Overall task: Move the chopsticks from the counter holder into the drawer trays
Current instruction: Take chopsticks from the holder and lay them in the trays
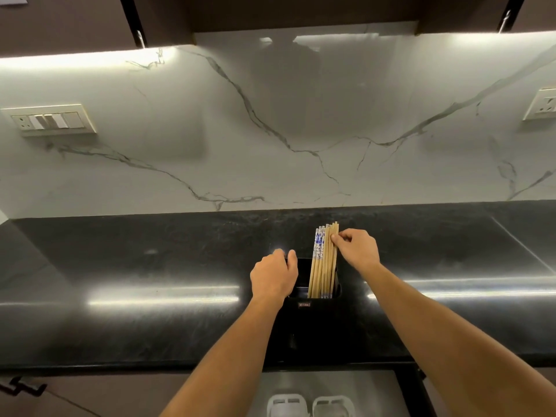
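Note:
A black holder (313, 317) stands on the dark counter near its front edge. Several wooden chopsticks (323, 263) stand upright in it, some with blue-and-white patterned tops. My left hand (273, 275) grips the holder's left rim. My right hand (358, 248) pinches the tops of the rightmost chopsticks between thumb and fingers. Below the counter edge an open drawer (376, 389) shows two white trays (310, 406) at the bottom of the view.
The glossy black counter (150, 266) runs left and right of the holder, backed by a white marble wall (270, 130). Switch plates sit on the wall at left (51, 120) and right (541, 106). A cabinet handle (24, 385) shows at lower left.

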